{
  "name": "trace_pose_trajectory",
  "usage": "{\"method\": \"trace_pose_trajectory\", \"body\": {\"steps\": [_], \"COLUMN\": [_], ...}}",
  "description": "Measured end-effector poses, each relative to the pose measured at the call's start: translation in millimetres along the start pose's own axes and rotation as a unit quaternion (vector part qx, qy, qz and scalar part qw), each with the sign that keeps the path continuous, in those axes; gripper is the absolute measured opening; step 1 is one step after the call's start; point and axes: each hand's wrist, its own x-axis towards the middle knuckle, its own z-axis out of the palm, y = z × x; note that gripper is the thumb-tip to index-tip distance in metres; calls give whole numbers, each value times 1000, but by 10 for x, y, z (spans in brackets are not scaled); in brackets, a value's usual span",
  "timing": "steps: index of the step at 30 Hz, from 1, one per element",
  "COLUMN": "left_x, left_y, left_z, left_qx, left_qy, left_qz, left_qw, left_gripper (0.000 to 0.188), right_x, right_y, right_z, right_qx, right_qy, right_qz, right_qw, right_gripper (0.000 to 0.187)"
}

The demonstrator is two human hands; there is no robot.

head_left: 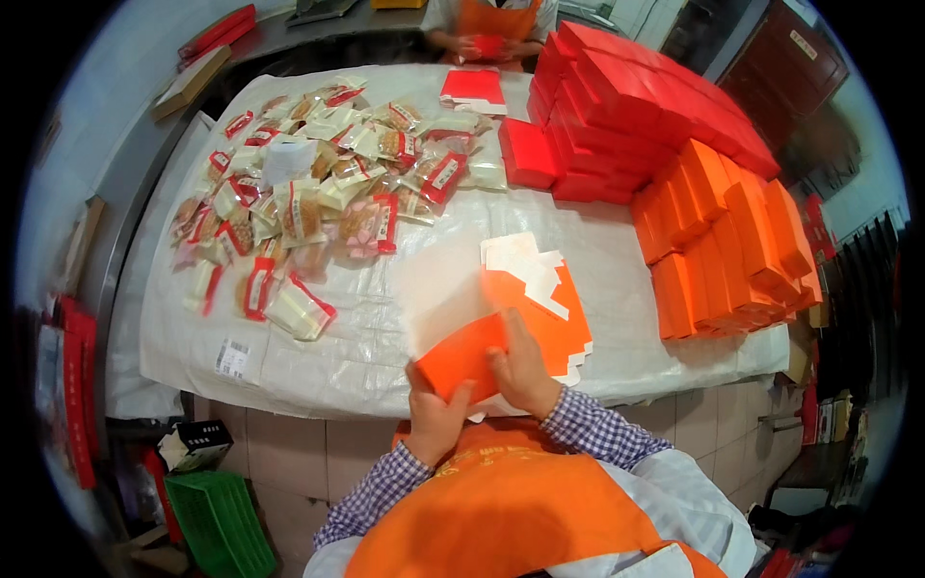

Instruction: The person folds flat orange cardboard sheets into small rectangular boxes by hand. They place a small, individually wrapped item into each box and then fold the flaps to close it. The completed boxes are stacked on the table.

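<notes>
In front of my body I hold an orange cardboard box [464,354] by its two sides, with its whitish inner panel [443,294] raised and blurred beyond it. My left hand [438,416] grips the lower left edge, thumb on the orange face. On the other side my right hand [525,368] is closed on the right edge, its thumb also pressing the face. Flat orange box blanks [551,332] with white tabs lie on the table just beyond my right hand, partly covered by it.
Many clear food packets [301,212] with red labels are heaped on the white-sheeted table [366,371]. Stacks of red boxes [626,106] and orange boxes [718,241] stand at the right. Across the table, another person's hands [477,46] hold something red. A green crate [220,525] sits on the floor.
</notes>
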Motion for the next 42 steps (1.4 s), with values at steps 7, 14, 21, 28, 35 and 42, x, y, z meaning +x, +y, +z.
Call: {"method": "trace_pose_trajectory", "body": {"steps": [7,14,21,28,35,42], "left_x": [104,138,-38,28,207,340], "left_y": [14,-75,20,35,233,411], "left_z": [-243,-581,-649,-620,-578,-196], "left_qx": [-129,-75,-4,-38,2,-22], "left_qy": [114,209,201,182,107,27], "left_qz": [-18,-101,-129,-123,-141,-73], "left_qw": [985,970,971,975,984,997], "left_gripper": [48,51,47,49,50,57], "right_x": [162,1374,2844,3109,2237,1156], "right_y": [-60,996,1587,2176,1407,-206], "right_z": [290,528,580,573,104,-747], "right_qx": [136,147,100,182,397,335], "right_qy": [-109,2,181,275,47,40], "right_qz": [-43,193,267,273,172,-129], "right_qw": [984,970,941,904,900,932], "right_gripper": [60,60,87,68,28,34]}}
